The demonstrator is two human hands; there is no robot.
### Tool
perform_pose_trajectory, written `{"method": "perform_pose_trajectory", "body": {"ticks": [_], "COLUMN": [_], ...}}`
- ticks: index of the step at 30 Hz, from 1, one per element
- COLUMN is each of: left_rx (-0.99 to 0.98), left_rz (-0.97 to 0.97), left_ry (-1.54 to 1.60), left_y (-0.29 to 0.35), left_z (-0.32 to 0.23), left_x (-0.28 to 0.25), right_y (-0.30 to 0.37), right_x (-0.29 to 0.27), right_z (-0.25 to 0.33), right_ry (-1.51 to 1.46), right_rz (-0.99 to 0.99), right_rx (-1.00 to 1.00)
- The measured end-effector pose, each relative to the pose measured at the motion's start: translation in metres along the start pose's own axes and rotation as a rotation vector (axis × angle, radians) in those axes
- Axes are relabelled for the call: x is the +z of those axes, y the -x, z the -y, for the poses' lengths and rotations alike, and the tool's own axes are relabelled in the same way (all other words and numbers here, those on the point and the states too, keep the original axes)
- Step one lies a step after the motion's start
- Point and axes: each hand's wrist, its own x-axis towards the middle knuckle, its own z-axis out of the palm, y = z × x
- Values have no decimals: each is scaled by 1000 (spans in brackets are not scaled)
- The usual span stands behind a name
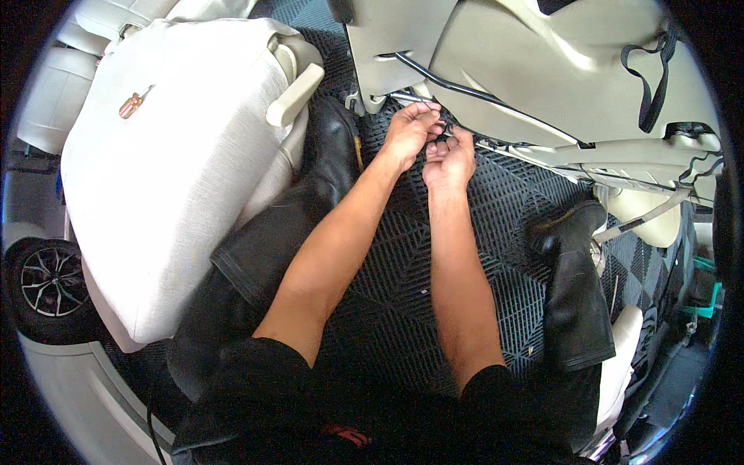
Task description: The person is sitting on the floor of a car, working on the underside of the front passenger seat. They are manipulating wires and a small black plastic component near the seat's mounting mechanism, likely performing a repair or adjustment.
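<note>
My left hand (411, 138) pinches a thin dark cord (443, 120) at the lower edge of a beige seat back (496, 74). Close beside it, palm up, my right hand (449, 161) has its fingers curled and its thumb raised by the same spot. What lies in the right fingers is too small and dark to make out. A black-edged strip (496, 102) runs slantwise across the seat back just above both hands. Below it, a pale rail with dark cord along it passes behind my fingers.
A screwdriver (136, 102) with a red-and-clear handle lies on the pale seat (194, 155) at left. That seat's armrest (294, 97) juts toward my left forearm. A black elastic loop (651, 81) hangs at upper right. Dark ribbed matting (395, 302) covers the floor between my boots.
</note>
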Motion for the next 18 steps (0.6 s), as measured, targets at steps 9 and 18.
{"method": "perform_pose_trajectory", "body": {"ticks": [9, 18], "left_rx": [16, 2], "left_rz": [-9, -45], "left_ry": [14, -55], "left_y": [4, 6], "left_z": [1, -3], "left_x": [2, 5], "right_y": [0, 10], "right_x": [-23, -12], "right_z": [22, 4], "right_ry": [183, 93], "right_rz": [286, 4], "right_rx": [155, -138]}}
